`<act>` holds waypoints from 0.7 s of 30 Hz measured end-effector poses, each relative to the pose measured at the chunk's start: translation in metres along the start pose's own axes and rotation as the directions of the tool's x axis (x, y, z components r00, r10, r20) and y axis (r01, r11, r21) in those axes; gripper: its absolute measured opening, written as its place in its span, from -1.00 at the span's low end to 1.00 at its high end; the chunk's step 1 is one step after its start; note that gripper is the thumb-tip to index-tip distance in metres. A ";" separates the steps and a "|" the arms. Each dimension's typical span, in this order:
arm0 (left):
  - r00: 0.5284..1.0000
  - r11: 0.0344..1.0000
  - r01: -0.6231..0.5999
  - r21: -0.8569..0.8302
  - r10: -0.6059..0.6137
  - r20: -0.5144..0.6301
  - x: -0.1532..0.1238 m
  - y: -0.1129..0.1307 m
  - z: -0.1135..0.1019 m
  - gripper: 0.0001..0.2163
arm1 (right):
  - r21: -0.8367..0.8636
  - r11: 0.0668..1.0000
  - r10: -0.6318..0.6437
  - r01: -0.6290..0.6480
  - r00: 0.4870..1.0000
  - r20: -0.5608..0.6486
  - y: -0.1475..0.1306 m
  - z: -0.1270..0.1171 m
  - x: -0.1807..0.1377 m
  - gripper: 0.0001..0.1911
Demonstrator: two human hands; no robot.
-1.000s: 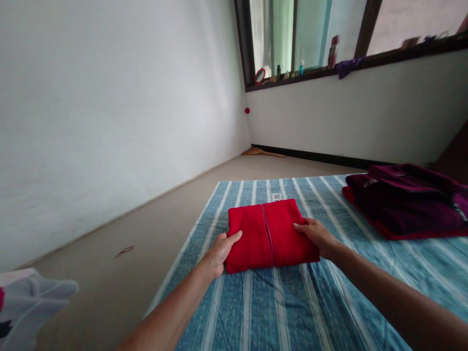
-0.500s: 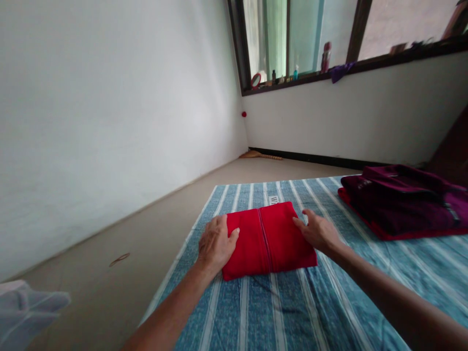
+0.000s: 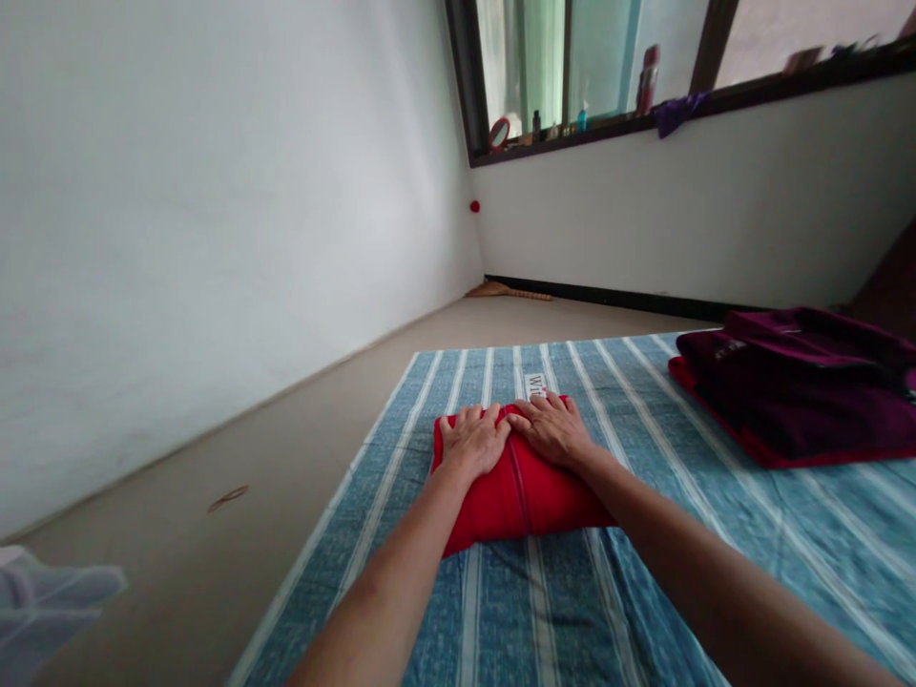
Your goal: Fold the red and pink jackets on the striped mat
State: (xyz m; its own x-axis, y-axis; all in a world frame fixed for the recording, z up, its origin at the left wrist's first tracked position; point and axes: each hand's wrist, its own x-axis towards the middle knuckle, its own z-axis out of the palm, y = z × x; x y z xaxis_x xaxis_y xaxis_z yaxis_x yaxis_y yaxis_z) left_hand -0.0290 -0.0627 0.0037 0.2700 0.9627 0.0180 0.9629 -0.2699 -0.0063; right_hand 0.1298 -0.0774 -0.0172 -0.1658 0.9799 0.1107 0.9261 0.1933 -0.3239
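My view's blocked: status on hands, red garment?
Left hand, right hand: palms down, far part of folded red garment. On striped sheet. Purple clothes off right, apart.

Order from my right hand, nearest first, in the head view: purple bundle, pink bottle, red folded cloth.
1. Red folded cloth, under your right hand.
2. Purple bundle, right, on striped sheet.
3. Pink bottle, far, on windowsill.

The head camera looks forward and down across a striped sheet [image 3: 501, 611] toward the wall corner [image 3: 477, 239].

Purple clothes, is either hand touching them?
No: left hand and right hand lie on the red cloth, apart from the purple clothes.
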 end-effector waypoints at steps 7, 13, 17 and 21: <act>0.998 0.998 0.019 -0.061 -0.015 0.059 -0.002 0.002 -0.009 -0.55 | 0.019 1.000 0.005 -0.005 1.000 -0.014 -0.007 -0.008 -0.007 -0.49; 0.999 0.997 0.041 -0.065 -0.042 -0.018 -0.006 0.005 -0.010 -0.55 | 0.086 0.996 0.007 -0.009 1.000 0.024 -0.003 -0.019 0.016 -0.64; 0.999 0.996 0.039 -0.083 -0.041 -0.014 -0.007 0.004 -0.007 -0.53 | 0.163 0.986 -0.031 0.020 0.997 0.069 0.000 -0.015 0.037 -0.70; 1.000 0.995 0.020 -0.100 -0.018 0.019 -0.006 0.003 -0.007 -0.42 | 0.197 0.980 -0.040 0.013 0.990 0.132 0.001 -0.013 0.047 -0.75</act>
State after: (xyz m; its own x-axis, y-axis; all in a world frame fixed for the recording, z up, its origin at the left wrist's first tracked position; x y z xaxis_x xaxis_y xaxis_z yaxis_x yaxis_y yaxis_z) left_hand -0.0273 -0.0695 0.0107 0.2524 0.9676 -0.0013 0.9634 -0.2511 0.0938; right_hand 0.1276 -0.0316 -0.0005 -0.2459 0.9693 -0.0016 0.8390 0.2120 -0.5011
